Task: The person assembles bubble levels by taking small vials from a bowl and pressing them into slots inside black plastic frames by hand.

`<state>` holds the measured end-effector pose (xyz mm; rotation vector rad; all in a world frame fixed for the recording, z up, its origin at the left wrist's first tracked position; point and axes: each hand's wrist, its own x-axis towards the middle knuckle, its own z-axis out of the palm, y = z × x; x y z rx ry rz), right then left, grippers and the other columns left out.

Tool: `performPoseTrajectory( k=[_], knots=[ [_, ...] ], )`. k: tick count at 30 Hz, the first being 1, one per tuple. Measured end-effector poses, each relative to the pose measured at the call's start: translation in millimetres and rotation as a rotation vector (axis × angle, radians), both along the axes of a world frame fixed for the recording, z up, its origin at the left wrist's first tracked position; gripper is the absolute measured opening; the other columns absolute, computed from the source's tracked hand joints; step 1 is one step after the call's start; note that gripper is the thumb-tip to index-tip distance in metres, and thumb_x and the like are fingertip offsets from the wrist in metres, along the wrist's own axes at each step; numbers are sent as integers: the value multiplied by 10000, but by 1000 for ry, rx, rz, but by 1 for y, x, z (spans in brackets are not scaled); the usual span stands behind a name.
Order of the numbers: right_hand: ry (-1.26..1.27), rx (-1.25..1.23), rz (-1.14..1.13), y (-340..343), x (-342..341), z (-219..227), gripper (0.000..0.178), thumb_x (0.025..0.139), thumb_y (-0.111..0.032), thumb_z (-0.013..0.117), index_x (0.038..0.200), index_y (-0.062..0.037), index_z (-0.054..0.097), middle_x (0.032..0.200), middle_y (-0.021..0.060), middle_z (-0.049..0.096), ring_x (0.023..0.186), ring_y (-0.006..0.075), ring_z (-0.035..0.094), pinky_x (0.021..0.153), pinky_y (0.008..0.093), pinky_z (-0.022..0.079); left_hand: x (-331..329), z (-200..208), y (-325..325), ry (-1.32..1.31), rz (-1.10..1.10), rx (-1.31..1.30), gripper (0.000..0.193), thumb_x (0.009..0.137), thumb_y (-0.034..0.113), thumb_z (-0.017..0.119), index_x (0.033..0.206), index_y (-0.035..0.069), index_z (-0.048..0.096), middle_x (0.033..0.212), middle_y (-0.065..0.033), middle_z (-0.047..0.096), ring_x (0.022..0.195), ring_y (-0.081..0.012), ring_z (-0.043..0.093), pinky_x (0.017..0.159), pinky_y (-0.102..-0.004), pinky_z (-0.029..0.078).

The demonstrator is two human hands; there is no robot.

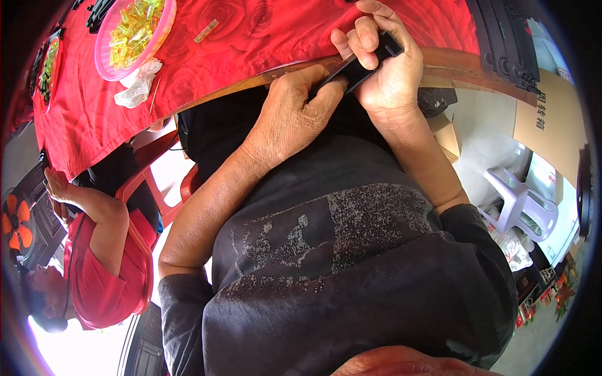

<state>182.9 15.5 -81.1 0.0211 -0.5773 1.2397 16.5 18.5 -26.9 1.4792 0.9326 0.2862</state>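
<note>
Both my hands hold a long, narrow black plastic piece (357, 74) at the table's near edge. My left hand (290, 116) is closed around its lower left end, with the thumb along it. My right hand (394, 78) grips the upper right part, its fingers curled over the piece. The squared end with a small notch sticks out past the right fingers. Where the piece lies inside my left hand, its shape is hidden.
A pink basket (99, 55) of yellow translucent pieces stands on the red tablecloth (263, 28). A crumpled white plastic bag (139, 84) lies beside it. Black strips (501, 47) are stacked at right. A person in red (106, 269) sits at left; a lilac stool (523, 203) stands at right.
</note>
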Motion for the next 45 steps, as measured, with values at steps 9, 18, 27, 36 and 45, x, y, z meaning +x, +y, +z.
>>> performPoseTrajectory(
  k=[9, 18, 27, 36, 45],
  knots=[
    [-97, -619, -165, -21, -15, 49, 292, 1025, -174, 363, 1081, -6, 595, 617, 25, 517, 444, 136, 436, 738, 373, 569, 0, 2, -1, 22, 48, -76, 231, 920, 187, 620, 926, -35, 687, 653, -96, 608, 638, -118, 576, 634, -315, 499],
    [-132, -648, -137, -20, -11, 48, 283, 1029, -168, 357, 1075, -9, 587, 612, 20, 519, 440, 138, 438, 752, 368, 558, -5, -4, -1, -47, -5, -42, 230, 969, 201, 619, 957, -27, 647, 678, -88, 609, 649, -132, 579, 629, -320, 494],
    [-83, -731, -104, -18, -6, 33, 255, 1022, -146, 391, 1071, -27, 612, 614, 19, 517, 449, 152, 450, 803, 373, 531, -23, 1, 3, -12, -97, -135, 197, 1013, 185, 577, 984, -7, 612, 695, -54, 637, 636, -136, 620, 610, -314, 500],
    [-37, -724, -112, -20, -5, 32, 261, 1015, -147, 399, 1084, -27, 620, 608, 10, 513, 444, 142, 443, 786, 362, 530, -20, -1, -1, 13, -94, -7, 154, 976, 130, 597, 966, -23, 600, 669, -147, 621, 648, -273, 661, 640, -398, 510],
    [-47, -568, -88, -19, -5, 29, 256, 1020, -158, 407, 1071, -27, 622, 599, 13, 518, 429, 139, 435, 753, 363, 527, -14, 4, -9, 43, -17, 134, 142, 929, 102, 653, 963, -31, 618, 773, -249, 648, 761, -410, 681, 684, -426, 523]
  ],
)
